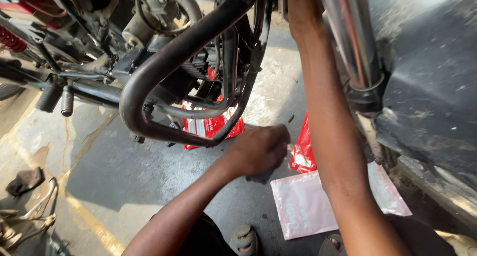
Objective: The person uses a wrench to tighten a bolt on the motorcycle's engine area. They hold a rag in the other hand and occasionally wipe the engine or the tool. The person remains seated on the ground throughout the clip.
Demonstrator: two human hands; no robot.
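Clutching a dark rag [262,175], left hand [258,149] grip pressed together; right hand's grip hidden, cannot tell.

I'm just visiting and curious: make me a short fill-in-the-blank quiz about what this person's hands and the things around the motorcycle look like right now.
1. The left hand is closed around a dark ____ near the lower end of the curved crash bar.
2. The right arm reaches ____ past the shiny fork tube, so its hand is out of sight.
3. On the floor under the right arm lies a flat ____ plastic pouch.
4. The torn bag beside the left hand is ____.

Missing words: rag; upward; pink; red
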